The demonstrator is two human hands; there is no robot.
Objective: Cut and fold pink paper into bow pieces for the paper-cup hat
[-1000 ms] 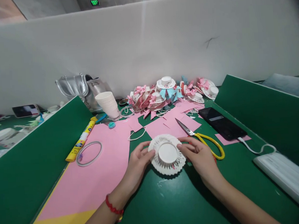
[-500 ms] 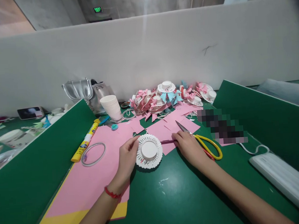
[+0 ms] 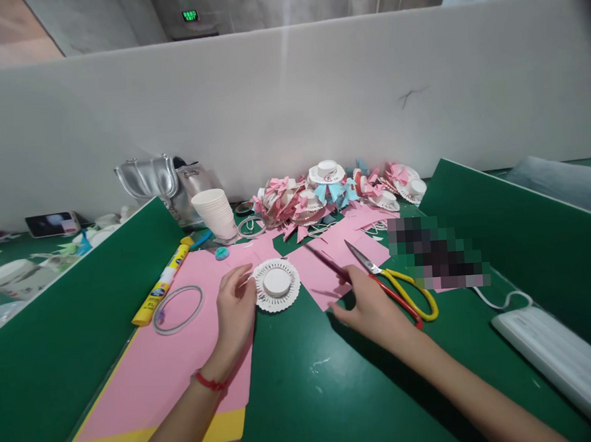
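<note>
Paper hat (image 3: 276, 284), one at left grip (image 3: 236, 304) (hold unclear), one stick (image 3: 324, 258) in right grip (image 3: 370, 303)

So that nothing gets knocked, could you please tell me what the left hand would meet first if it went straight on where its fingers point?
Most likely the white fringed paper piece; its rim sits close beside the left hand, though contact is unclear.
</note>
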